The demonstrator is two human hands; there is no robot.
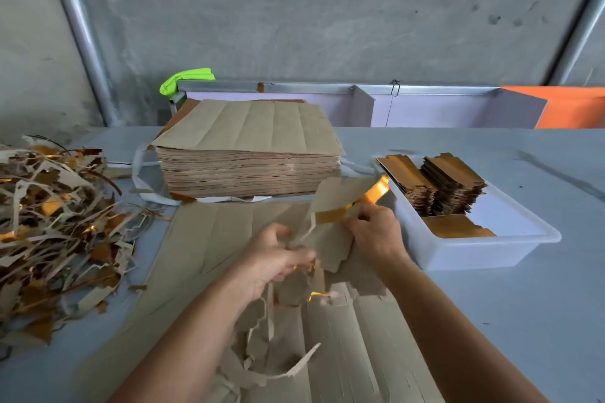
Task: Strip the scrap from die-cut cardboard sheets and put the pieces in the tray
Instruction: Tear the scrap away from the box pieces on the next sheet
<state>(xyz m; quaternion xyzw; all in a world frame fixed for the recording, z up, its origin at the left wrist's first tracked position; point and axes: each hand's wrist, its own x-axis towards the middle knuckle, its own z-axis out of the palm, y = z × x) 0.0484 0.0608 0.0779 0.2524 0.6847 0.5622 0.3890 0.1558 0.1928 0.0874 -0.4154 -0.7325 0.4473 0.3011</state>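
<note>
Cardboard, grey-brown on the upper face and gold foil beneath, is what both hands are working on above the table (491,321). The left hand (278,258) has its fingers curled round a bunch of ragged scrap strips (271,314) that hang down from its grip, while the right hand (373,232) pinches a die-cut piece (340,206) between thumb and fingertips, tilted so its gold underside flashes at the upper edge. As I judge it, the step in hand is parting this piece from its surrounding waste, and it would go best by drawing the two hands apart along the cut lines rather than across them — a pull across the grain looks likely to tear the tabs of the piece. Keeping the pinch close to the joint still holding should give a clean break. The freed piece then belongs in the white tray (474,255) just to the right, where two stacks of finished pieces (451,186) stand at the far end and a single one lies gold side up nearer the front; the scrap would go to the tangled scrap heap (55,222) at the left. A sheet being worked (229,239) lies flat under the hands, scored with parallel cuts, and behind it a thick stack of sheets (248,154) waits — plenty remains to strip.
</note>
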